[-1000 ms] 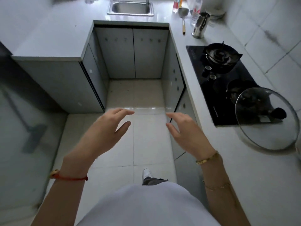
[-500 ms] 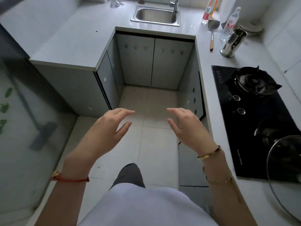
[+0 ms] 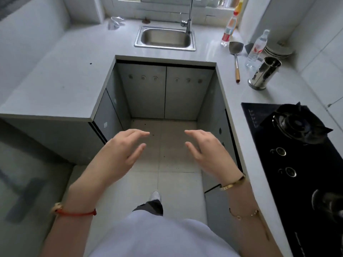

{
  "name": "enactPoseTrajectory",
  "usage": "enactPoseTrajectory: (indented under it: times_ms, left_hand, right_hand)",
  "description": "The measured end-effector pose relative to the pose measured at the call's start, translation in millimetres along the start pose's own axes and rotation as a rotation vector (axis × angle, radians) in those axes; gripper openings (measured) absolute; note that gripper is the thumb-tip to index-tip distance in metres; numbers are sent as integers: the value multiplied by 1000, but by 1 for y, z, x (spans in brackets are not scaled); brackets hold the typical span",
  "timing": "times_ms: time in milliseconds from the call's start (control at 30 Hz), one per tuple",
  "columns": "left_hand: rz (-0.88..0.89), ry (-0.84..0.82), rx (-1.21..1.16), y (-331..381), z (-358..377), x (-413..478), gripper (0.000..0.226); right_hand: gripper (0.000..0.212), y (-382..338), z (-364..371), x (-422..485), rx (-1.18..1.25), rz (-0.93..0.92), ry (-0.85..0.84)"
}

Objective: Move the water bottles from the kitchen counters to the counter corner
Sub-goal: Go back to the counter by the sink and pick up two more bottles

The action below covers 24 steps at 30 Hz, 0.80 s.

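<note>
Two plastic bottles stand on the grey counter at the far right. One clear water bottle [image 3: 257, 49] with a red and white label is near the back right corner, beside a stack of plates. A taller bottle [image 3: 230, 28] with a red and orange label stands by the window, right of the sink. My left hand [image 3: 123, 153] and my right hand [image 3: 206, 151] hover over the floor between the counters, palms facing each other, fingers apart, holding nothing. Both are far from the bottles.
A steel sink [image 3: 165, 38] with a tap sits at the back. A spatula [image 3: 236, 58], a steel canister [image 3: 264, 74] and stacked plates [image 3: 278, 51] lie on the right counter. A black gas hob [image 3: 300, 154] fills the near right. The left counter [image 3: 55, 80] holds a crumpled bag [image 3: 115, 23].
The view has moved forward and tilted up, so the sink, window and bottles show more fully and the glass lid has left the view. Both hands stay open in front.
</note>
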<state>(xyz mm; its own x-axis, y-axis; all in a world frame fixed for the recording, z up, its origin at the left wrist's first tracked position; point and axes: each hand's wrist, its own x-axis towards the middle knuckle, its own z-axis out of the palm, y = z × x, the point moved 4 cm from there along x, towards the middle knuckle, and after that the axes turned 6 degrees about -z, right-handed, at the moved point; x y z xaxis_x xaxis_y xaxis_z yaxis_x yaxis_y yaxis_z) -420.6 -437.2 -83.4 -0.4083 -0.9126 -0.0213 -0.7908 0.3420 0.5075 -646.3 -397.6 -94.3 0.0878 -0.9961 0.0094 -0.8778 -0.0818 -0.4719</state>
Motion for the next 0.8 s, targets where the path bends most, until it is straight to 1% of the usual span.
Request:
enactPoseTrajectory:
  times_ms: [267, 567, 800]
  left_hand:
    - [102, -28, 13, -19, -30, 136, 35]
    - [181, -103, -1, -20, -30, 248, 36]
    - [206, -135, 17, -12, -18, 344, 36]
  right_hand:
    - [40, 20, -23, 113, 48, 87, 119]
    - [40, 61, -33, 186, 60, 188, 128]
    - [40, 115, -48, 256, 60, 230, 122]
